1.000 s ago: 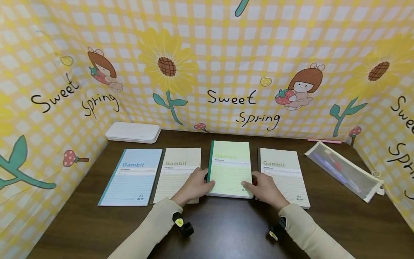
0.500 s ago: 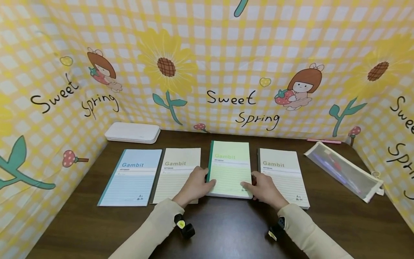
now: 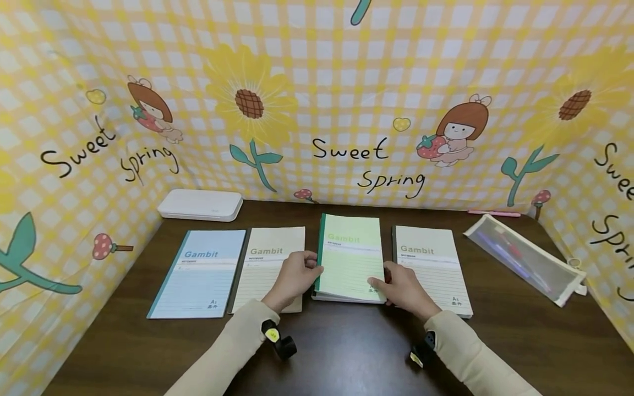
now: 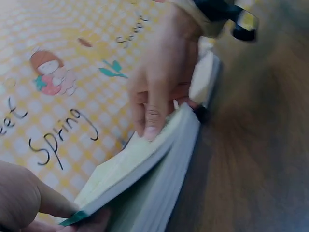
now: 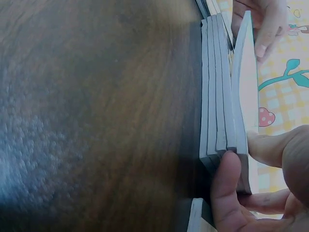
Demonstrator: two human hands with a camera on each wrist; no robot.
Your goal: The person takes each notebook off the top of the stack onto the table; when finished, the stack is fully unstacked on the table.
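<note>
A light green notebook (image 3: 350,258) with a darker green spine lies on top of a stack of notebooks (image 5: 215,92) at the middle of the table. My left hand (image 3: 293,279) pinches the spine edge between thumb and fingers, and in the left wrist view a gap opens under that side of the green notebook (image 4: 128,169). At the opposite edge, my right hand (image 3: 407,287) holds the corner, its thumb on the cover (image 3: 376,285) and a fingertip (image 5: 228,166) against the stack's side.
Left of the stack lie a blue notebook (image 3: 200,275) and a pale notebook (image 3: 269,239). Another pale notebook pile (image 3: 431,269) lies to the right. Farther out are a mesh pencil pouch (image 3: 520,258), a pink pen (image 3: 494,213) and a white case (image 3: 200,204). A checked cloth backdrop (image 3: 277,33) borders the table.
My left hand has shifted slightly up and left, and the green notebook's spine side has risen off the stack. The right hand keeps its hold on the edge.
</note>
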